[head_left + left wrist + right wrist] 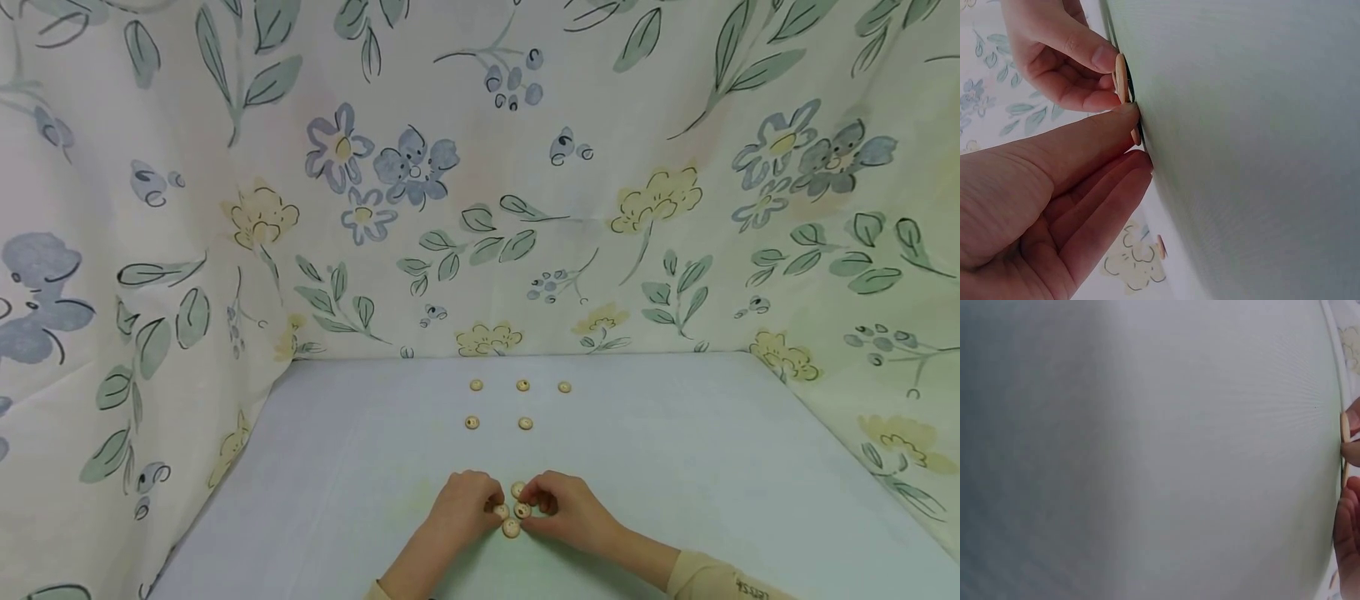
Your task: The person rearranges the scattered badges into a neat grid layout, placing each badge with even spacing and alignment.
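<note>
Two hands meet at the near middle of the counter (675, 467), working a small cluster of four wooden buttons (512, 508). The left hand (467, 507) has its fingers curled, the thumb and fingertip pressing on the edge of one button; the right hand (564, 508) is likewise curled, pinching a button that the left wrist view shows lifted on edge, off the pale cloth. The other buttons of the cluster lie flat, touching or just beside one another between the fingertips. Farther back, well apart from the hands, five more buttons lie spaced out: a row of three (522, 385) and, nearer, a row of two (498, 422). Judging from that, the step in hand is picking one button out of the cluster; the next move would call for a clean pinch and a carry to the open spot beside the row of two. Flowered fabric (375, 167) walls the counter in.
</note>
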The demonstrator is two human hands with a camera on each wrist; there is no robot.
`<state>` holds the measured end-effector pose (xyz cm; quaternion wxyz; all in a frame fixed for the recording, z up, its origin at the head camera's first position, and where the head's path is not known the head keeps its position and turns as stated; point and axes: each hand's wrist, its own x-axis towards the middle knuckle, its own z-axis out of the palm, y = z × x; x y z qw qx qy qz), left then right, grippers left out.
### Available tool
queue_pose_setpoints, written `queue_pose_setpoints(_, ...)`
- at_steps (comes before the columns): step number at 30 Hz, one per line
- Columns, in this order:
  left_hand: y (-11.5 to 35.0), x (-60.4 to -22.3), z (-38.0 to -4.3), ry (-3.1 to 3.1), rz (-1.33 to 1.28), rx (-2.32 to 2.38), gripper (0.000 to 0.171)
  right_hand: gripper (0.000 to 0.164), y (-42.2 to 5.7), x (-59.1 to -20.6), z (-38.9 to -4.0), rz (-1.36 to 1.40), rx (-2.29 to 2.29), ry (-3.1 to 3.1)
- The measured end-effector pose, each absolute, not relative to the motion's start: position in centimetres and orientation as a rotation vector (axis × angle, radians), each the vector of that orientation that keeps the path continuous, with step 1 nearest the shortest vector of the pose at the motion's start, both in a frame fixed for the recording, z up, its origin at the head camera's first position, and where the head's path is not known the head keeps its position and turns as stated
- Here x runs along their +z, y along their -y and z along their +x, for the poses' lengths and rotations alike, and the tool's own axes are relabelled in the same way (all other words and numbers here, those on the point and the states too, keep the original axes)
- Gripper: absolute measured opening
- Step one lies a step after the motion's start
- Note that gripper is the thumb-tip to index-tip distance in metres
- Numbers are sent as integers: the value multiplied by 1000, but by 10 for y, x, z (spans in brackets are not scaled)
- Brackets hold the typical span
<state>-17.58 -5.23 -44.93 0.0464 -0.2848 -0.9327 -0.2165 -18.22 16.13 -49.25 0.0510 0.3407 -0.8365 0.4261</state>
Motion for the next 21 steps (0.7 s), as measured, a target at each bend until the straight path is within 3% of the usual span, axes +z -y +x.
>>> queue_pose_setpoints(21,52,-449,-176,2850,-871,-641,13,20,-159,-490,-183,949,1315,2662)
